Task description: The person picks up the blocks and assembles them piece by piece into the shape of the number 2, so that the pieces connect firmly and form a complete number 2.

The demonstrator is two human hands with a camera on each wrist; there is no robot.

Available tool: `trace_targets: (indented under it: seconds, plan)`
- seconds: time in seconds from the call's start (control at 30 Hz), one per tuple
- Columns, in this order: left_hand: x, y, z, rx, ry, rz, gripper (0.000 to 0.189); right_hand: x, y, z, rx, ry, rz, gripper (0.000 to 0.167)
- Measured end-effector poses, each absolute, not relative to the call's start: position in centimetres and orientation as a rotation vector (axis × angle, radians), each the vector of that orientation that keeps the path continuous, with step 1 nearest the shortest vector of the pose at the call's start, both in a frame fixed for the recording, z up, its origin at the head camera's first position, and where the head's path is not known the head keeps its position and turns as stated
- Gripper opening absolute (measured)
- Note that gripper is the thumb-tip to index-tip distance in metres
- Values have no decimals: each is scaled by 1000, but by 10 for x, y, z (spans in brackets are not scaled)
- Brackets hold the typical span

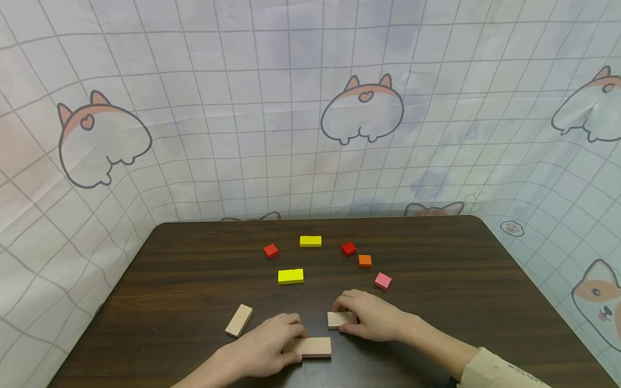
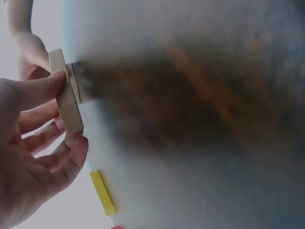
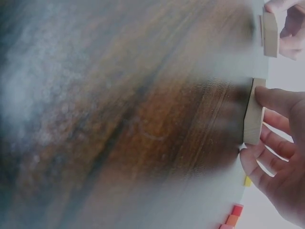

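Note:
Near the front of the table, my left hand (image 1: 267,345) pinches a plain wooden block (image 1: 316,347) between thumb and fingers, the block lying lengthwise left to right. In the left wrist view the thumb presses one face of this block (image 2: 70,107). A little farther back and to the right, my right hand (image 1: 377,319) holds another wooden block (image 1: 335,320), its right part covered by the fingers. The right wrist view shows the thumb on the side of that block (image 3: 256,109). Left of my left hand lies a third wooden block (image 1: 239,320), slanted.
Beyond the hands lie two yellow blocks (image 1: 290,276), two small red blocks (image 1: 271,251), an orange block (image 1: 365,261) and a pink block (image 1: 383,281). The dark wood-grain table (image 1: 184,280) ends against a patterned white curtain (image 1: 271,134) at the back.

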State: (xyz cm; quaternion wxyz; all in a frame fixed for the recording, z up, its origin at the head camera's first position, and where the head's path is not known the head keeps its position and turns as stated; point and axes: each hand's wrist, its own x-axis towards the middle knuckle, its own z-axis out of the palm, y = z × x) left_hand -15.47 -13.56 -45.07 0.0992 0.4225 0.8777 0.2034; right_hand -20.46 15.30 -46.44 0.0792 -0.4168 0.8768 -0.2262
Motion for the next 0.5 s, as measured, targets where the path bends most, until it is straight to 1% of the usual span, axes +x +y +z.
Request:
trace_targets:
  seconds: [0.27, 0.5]
  plan:
    - [-161, -137, -443, 1229, 2677, 618, 25, -204, 153, -464, -1242, 2620, -685, 25]
    - [-170, -139, -446, 1229, 2741, 599, 26, -204, 152, -465, -1238, 2625, -682, 25]
